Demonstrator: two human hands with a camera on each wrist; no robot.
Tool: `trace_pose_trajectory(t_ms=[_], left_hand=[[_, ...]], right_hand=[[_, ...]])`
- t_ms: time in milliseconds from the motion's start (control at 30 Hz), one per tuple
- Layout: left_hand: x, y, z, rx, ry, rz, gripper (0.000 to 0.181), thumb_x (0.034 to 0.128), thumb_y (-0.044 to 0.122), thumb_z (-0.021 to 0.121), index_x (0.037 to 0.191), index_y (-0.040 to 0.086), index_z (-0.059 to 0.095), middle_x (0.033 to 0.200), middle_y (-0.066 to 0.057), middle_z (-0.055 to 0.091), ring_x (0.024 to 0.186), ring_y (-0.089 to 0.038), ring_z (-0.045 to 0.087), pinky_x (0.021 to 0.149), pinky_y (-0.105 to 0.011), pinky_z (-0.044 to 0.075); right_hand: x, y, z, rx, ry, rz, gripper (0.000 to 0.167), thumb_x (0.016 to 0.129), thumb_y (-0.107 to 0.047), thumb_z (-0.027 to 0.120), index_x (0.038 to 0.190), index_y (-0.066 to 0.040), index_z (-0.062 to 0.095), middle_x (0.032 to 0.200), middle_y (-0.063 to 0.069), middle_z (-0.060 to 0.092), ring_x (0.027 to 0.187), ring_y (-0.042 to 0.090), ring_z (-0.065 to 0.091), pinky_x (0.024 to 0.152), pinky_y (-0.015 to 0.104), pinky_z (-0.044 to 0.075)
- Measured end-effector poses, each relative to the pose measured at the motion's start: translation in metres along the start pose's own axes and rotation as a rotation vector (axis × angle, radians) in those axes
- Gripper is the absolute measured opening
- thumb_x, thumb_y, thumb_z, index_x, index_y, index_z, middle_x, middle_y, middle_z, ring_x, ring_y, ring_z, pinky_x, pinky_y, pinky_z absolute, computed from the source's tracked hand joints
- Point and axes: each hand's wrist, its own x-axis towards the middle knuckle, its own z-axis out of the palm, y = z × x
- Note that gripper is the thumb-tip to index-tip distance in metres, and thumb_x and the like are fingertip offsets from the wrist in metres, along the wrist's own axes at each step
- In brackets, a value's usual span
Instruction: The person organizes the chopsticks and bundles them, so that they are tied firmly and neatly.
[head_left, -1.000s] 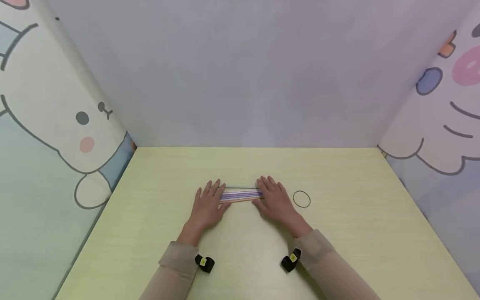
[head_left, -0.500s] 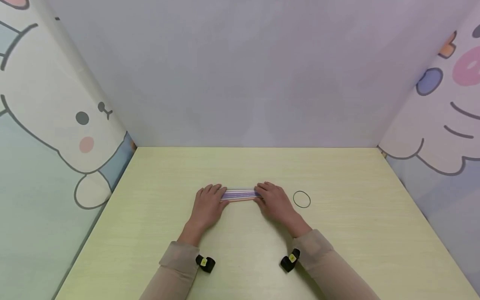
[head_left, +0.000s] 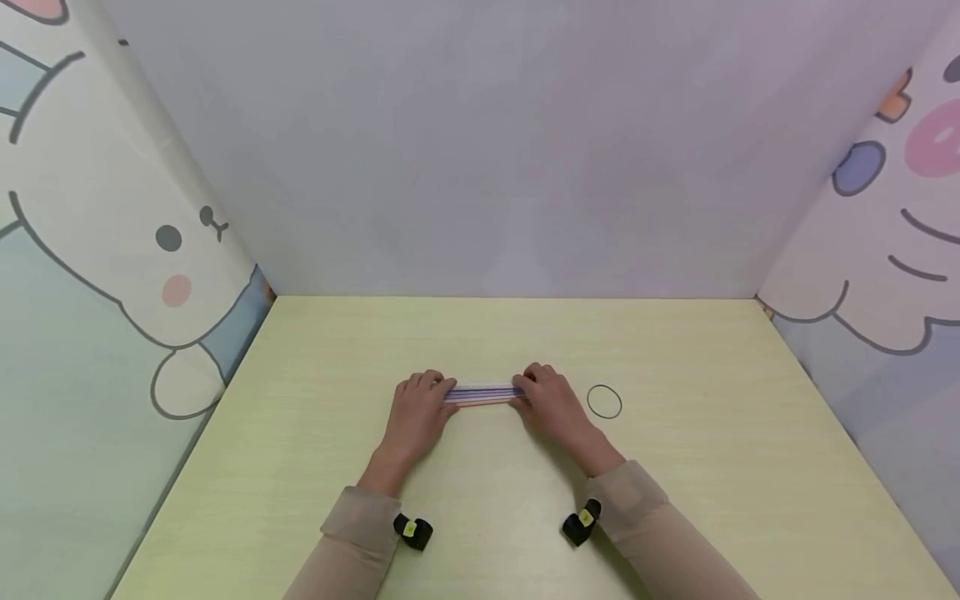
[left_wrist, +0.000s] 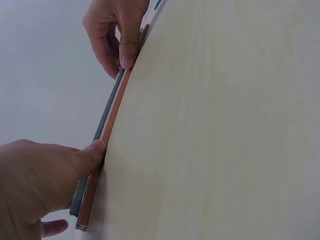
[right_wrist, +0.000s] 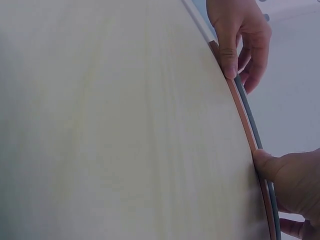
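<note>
Several thin sticks, white, purple and orange on top [head_left: 483, 395], lie side by side in a narrow bundle across the table. My left hand [head_left: 412, 417] grips the bundle's left part, thumb at the near side and fingers curled over the far side. At its right part, my right hand [head_left: 553, 412] holds it the same way. In the left wrist view an orange-brown stick [left_wrist: 116, 110] runs beside a dark grey one [left_wrist: 103, 120], with my left thumb pressed on them. The right wrist view shows my right hand [right_wrist: 300, 182] pinching the same sticks [right_wrist: 243, 115].
A thin dark ring [head_left: 604, 402] lies flat on the pale wooden table [head_left: 480, 500], just right of my right hand. Behind the table stands a plain grey wall [head_left: 480, 167], and printed cartoon panels [head_left: 97, 275] flank both sides.
Fingers of both hands, stretched over the sticks a second ago, have drawn back and curled round the far side. The sticks are now closer together, in a narrower band.
</note>
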Motion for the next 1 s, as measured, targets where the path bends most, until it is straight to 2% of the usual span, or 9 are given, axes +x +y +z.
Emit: trace_pose_trajectory(t_ms=[233,300,400,500,567,700,1000], left_hand=[[-0.0017,-0.0011,0.0018,-0.016,0.064,0.010,0.024,0.0890,0.025,0.077,0.111,0.015,0.074,0.103,0.000,0.063,0.096,-0.024,0.057,0.091,-0.046,0.044],[-0.0018,-0.0011,0.0012,-0.029,0.074,0.006,0.022,0.0881,0.025,0.078,0.107,0.016,0.074,0.102,0.000,0.063,0.095,-0.023,0.057,0.090,-0.046,0.044],[-0.0014,-0.0007,-0.0009,-0.045,0.055,-0.011,0.028,0.0890,0.026,0.078,0.114,0.015,0.072,0.115,-0.003,0.063,0.108,-0.026,0.057,0.094,-0.047,0.043],[-0.0013,-0.0006,-0.0034,-0.038,0.010,-0.028,0.039,0.0914,0.029,0.075,0.126,0.013,0.068,0.132,-0.007,0.060,0.125,-0.029,0.053,0.100,-0.050,0.042],[-0.0016,-0.0011,-0.0043,-0.028,-0.020,-0.034,0.042,0.0934,0.031,0.072,0.130,0.012,0.066,0.136,-0.009,0.060,0.130,-0.030,0.052,0.103,-0.051,0.041],[-0.0011,-0.0019,-0.0045,-0.026,-0.037,-0.033,0.040,0.0941,0.031,0.071,0.130,0.013,0.066,0.128,-0.006,0.063,0.123,-0.029,0.055,0.101,-0.051,0.041],[0.0001,-0.0022,-0.0035,-0.058,0.015,-0.023,0.037,0.0888,0.030,0.077,0.122,0.015,0.070,0.114,-0.003,0.062,0.106,-0.027,0.056,0.095,-0.049,0.042]], right_hand=[[-0.0003,0.0004,-0.0013,-0.037,-0.023,0.016,0.022,0.088,-0.025,0.079,0.104,-0.011,0.071,0.103,0.010,0.065,0.089,0.028,0.058,0.074,0.045,0.046],[-0.0003,0.0003,-0.0025,-0.045,-0.036,0.028,0.023,0.089,-0.026,0.078,0.105,-0.013,0.071,0.103,0.009,0.065,0.090,0.028,0.058,0.075,0.045,0.045],[-0.0008,0.0003,-0.0045,-0.042,-0.052,0.038,0.023,0.089,-0.027,0.078,0.106,-0.013,0.071,0.104,0.008,0.064,0.091,0.028,0.058,0.078,0.047,0.046],[-0.0016,0.0005,-0.0064,-0.025,-0.067,0.047,0.023,0.089,-0.026,0.078,0.107,-0.013,0.071,0.105,0.009,0.063,0.092,0.028,0.058,0.081,0.050,0.047],[-0.0017,0.0011,-0.0072,-0.022,-0.068,0.045,0.023,0.089,-0.025,0.078,0.107,-0.013,0.071,0.104,0.009,0.063,0.091,0.028,0.058,0.080,0.050,0.047],[-0.0007,0.0026,-0.0088,-0.031,-0.065,0.036,0.024,0.088,-0.025,0.079,0.107,-0.014,0.070,0.102,0.009,0.064,0.088,0.027,0.057,0.075,0.047,0.044],[-0.0002,0.0059,-0.0079,-0.024,-0.039,0.024,0.025,0.086,-0.025,0.081,0.107,-0.016,0.071,0.100,0.007,0.066,0.088,0.027,0.058,0.074,0.046,0.044]])
